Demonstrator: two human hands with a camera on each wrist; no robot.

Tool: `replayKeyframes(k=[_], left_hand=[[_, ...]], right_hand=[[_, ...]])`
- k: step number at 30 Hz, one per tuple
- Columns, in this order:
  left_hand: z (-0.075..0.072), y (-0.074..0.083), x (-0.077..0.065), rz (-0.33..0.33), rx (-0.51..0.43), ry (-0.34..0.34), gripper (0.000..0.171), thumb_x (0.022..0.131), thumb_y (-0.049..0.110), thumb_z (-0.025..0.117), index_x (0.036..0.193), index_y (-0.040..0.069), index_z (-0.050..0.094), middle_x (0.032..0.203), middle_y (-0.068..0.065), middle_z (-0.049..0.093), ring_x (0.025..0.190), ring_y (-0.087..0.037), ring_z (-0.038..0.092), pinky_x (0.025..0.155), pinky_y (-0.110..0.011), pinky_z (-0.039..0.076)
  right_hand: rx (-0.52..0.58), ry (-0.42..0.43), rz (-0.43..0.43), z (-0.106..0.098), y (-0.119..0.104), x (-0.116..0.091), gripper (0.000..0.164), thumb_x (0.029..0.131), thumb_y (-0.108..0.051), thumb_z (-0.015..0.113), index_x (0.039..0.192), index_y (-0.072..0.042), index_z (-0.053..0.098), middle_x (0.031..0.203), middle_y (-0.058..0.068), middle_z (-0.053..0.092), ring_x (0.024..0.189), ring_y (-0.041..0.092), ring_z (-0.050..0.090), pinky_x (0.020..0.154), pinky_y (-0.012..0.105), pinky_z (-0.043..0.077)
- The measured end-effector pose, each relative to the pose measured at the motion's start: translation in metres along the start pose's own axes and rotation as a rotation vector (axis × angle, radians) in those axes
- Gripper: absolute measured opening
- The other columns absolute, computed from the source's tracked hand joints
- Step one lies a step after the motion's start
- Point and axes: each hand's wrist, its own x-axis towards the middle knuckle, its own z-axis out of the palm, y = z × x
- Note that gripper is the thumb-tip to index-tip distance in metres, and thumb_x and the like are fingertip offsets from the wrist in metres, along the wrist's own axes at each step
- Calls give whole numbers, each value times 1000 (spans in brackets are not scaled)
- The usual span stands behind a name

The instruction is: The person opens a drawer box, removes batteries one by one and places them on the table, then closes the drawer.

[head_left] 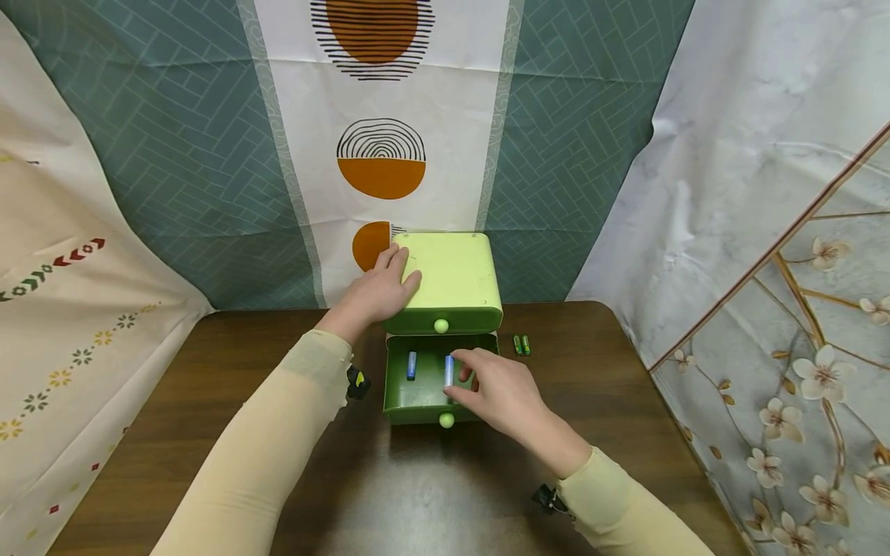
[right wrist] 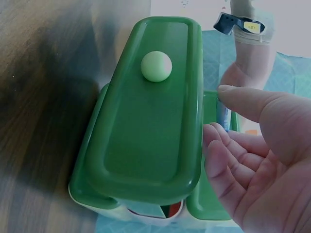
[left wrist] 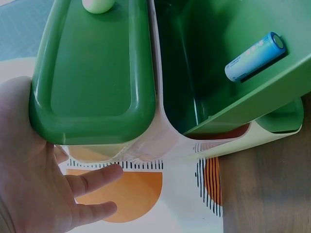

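Note:
A small drawer cabinet with a pale green top has its green drawer pulled out. My left hand rests on the cabinet's top left edge, its fingers extended along the side in the left wrist view. Over the drawer, my right hand pinches a blue battery end to end between thumb and fingers. The same battery shows partly behind those fingers in the right wrist view. Another blue battery lies on the drawer floor, to the left of the held one.
Two green batteries lie side by side on the brown wooden table, right of the cabinet. A patterned cloth hangs close behind the cabinet. Round pale green knobs stick out from the drawer fronts.

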Motion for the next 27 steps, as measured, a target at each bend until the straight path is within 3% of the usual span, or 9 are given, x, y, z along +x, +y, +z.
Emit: replayKeyframes(k=[6, 13, 21, 27], left_hand=[[0, 0, -1, 1, -11, 6, 79, 116, 59, 29, 180, 18, 8, 186, -5, -1, 156, -50, 39, 125, -69, 28], [-1, 0, -3, 2, -21, -5, 79, 117, 59, 29, 180, 18, 6, 186, -5, -3, 157, -50, 37, 126, -69, 27], [-3, 1, -5, -2, -26, -10, 79, 117, 59, 30, 180, 18, 6, 186, -5, -3, 157, -51, 36, 126, -69, 26], [-2, 0, -3, -1, -22, -12, 79, 116, 59, 29, 180, 18, 6, 186, -4, -4, 157, -50, 37, 125, -69, 27]], right_hand=[[0, 1, 17, -5, 5, -4, 49, 94, -36, 92, 135, -17, 76, 96, -16, 69, 73, 1, 63, 61, 25, 49], [27, -3, 46, -11, 12, -10, 50, 94, -35, 91, 138, -15, 75, 98, -15, 70, 79, 12, 71, 64, 29, 52], [22, 10, 96, -20, 23, -19, 50, 93, -35, 92, 137, -17, 76, 97, -17, 69, 74, 0, 60, 64, 28, 50], [30, 21, 133, -26, 35, -27, 49, 93, -32, 92, 136, -16, 75, 95, -17, 69, 77, 2, 63, 67, 31, 51]])
